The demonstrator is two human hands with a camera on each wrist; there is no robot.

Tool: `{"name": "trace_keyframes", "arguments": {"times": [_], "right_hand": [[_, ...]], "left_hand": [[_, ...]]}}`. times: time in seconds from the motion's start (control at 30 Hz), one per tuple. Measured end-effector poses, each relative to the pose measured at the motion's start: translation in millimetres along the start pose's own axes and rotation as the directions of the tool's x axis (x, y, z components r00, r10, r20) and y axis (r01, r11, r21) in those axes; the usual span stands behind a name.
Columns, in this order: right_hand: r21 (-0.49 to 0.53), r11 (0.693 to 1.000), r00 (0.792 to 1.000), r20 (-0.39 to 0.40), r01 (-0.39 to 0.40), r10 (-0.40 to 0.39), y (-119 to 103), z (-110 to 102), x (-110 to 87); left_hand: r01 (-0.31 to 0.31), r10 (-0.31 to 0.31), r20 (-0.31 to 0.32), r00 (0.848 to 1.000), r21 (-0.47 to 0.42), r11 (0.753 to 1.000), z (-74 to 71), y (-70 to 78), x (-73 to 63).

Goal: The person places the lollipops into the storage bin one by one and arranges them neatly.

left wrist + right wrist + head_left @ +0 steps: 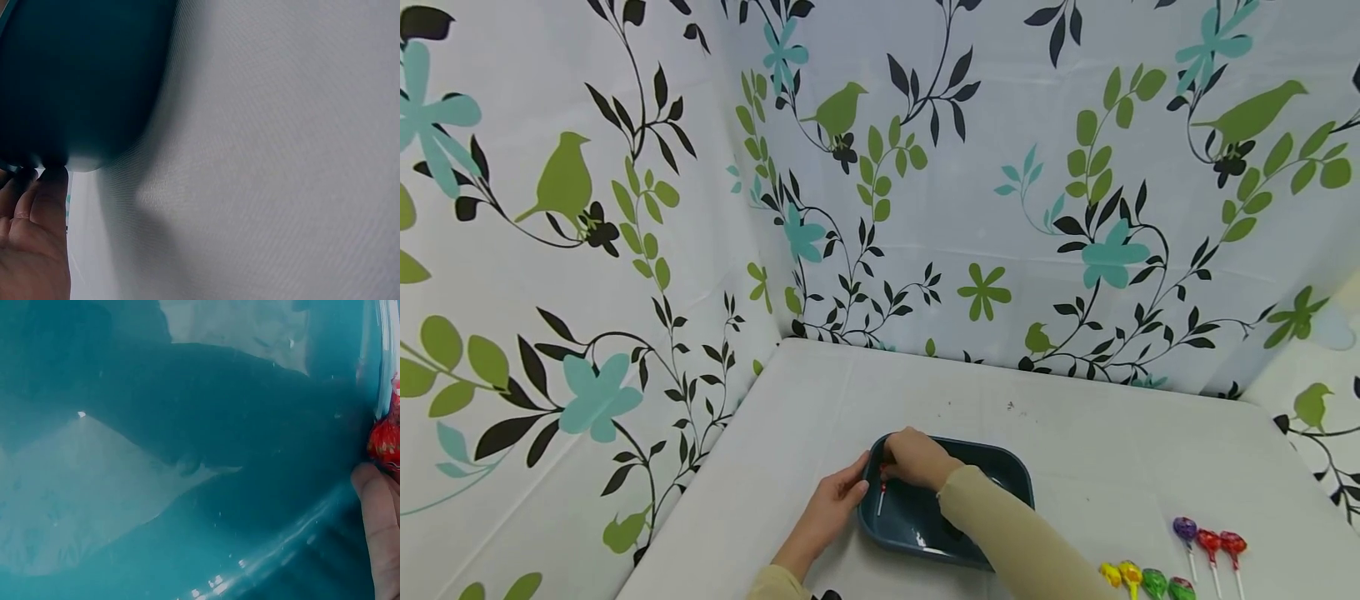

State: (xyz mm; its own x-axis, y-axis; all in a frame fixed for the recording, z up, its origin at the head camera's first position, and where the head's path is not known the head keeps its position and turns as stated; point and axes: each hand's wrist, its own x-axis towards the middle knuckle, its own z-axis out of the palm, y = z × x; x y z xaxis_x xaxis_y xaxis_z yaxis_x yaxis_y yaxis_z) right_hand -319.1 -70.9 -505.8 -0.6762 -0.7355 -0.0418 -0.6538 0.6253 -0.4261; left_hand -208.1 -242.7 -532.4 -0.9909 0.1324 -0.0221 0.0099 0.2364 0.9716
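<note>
A dark blue-green tray (925, 546) stands on the white table. Inside it at the left end, my right hand (917, 458) pinches a red lollipop (882, 490), whose white stick points toward me. The right wrist view shows the lollipop's red wrapped head (384, 440) against the fingertips (375, 494), beside the tray's wall. My left hand (831, 504) holds the tray's left rim, with thumb and forefinger at the edge. In the left wrist view, other fingers (47, 203) touch the tray's outer wall (81, 81). My right forearm covers part of the tray's right side.
Right of the tray lie a purple lollipop (1184, 528) and two red lollipops (1232, 546). Nearer me are yellow lollipops (1130, 573) and green lollipops (1154, 583), partly cut off by the frame. Patterned cloth (880, 250) hangs behind and left of the table (850, 383).
</note>
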Motion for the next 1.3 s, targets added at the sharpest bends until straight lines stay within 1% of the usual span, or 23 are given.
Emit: {"name": "trace_keyframes", "arguments": {"times": [0.13, 0.27, 0.37, 0.43, 0.5, 0.57, 0.63, 0.7, 0.73, 0.8, 0.9, 1.03, 1.1, 1.17, 1.3], "right_hand": [[-0.008, 1.000, 1.000, -0.002, -0.021, 0.021, 3, -5, -5.8], [0.018, 0.999, 0.999, 0.001, -0.040, 0.040, 6, -11, -12.1], [0.034, 0.999, 0.999, -0.031, -0.017, 0.018, 10, -18, -19.2], [0.063, 0.998, 0.998, -0.063, 0.002, 0.002, 13, -26, -26.9], [0.109, 0.994, 0.995, -0.097, 0.017, -0.006, 18, -36, -37.7], [0.173, 0.985, 0.992, -0.126, 0.022, 0.000, 24, -48, -52.5], [0.219, 0.976, 0.987, -0.160, 0.014, 0.022, 31, -63, -70.7], [0.235, 0.972, 0.976, -0.212, 0.001, 0.051, 42, -77, -90.7], [0.241, 0.970, 0.968, -0.241, -0.008, 0.068, 48, -83, -101.6], [0.245, 0.969, 0.947, -0.302, -0.039, 0.114, 64, -97, -124.4], [0.239, 0.967, 0.901, -0.394, -0.088, 0.180, 90, -116, -162.1], [0.199, 0.956, 0.822, -0.491, -0.215, 0.287, 125, -137, -220.9], [0.189, 0.937, 0.789, -0.506, -0.292, 0.348, 142, -144, -250.7], [0.188, 0.914, 0.761, -0.507, -0.360, 0.404, 161, -148, -277.6], [0.193, 0.856, 0.702, -0.500, -0.480, 0.506, 195, -149, -320.3]], "left_hand": [[-0.004, 0.004, 0.006, 1.000, -0.003, 1.000, 4.0, 0.8, 1.0], [-0.009, 0.009, 0.005, 1.000, 0.006, 1.000, 7.6, 0.9, 1.7], [-0.007, 0.007, -0.002, 1.000, 0.006, 1.000, 9.7, 0.1, 2.0], [-0.001, 0.001, -0.012, 1.000, 0.010, 1.000, 11.0, -0.4, 2.1], [0.006, -0.005, -0.022, 1.000, 0.023, 1.000, 12.2, -0.9, 2.8], [0.015, -0.013, -0.032, 0.999, 0.036, 0.999, 13.5, -0.9, 3.7], [0.017, -0.015, -0.044, 0.999, 0.056, 0.998, 14.5, -0.2, 4.9], [0.021, -0.018, -0.054, 0.998, 0.061, 0.998, 15.2, 1.9, 6.0], [0.025, -0.021, -0.059, 0.998, 0.061, 0.998, 15.2, 2.6, 7.0], [0.025, -0.021, -0.067, 0.998, 0.064, 0.998, 15.4, 3.5, 8.9], [0.030, -0.025, -0.083, 0.996, 0.063, 0.998, 16.6, 3.5, 11.8], [0.026, -0.022, -0.084, 0.996, 0.050, 0.998, 17.9, 3.7, 14.1], [0.024, -0.021, -0.075, 0.997, 0.039, 0.999, 17.0, 4.3, 13.8], [0.027, -0.024, -0.076, 0.997, 0.044, 0.999, 15.0, 4.5, 12.2], [0.042, -0.035, -0.100, 0.994, 0.063, 0.997, 10.4, 3.3, 7.2]]}}
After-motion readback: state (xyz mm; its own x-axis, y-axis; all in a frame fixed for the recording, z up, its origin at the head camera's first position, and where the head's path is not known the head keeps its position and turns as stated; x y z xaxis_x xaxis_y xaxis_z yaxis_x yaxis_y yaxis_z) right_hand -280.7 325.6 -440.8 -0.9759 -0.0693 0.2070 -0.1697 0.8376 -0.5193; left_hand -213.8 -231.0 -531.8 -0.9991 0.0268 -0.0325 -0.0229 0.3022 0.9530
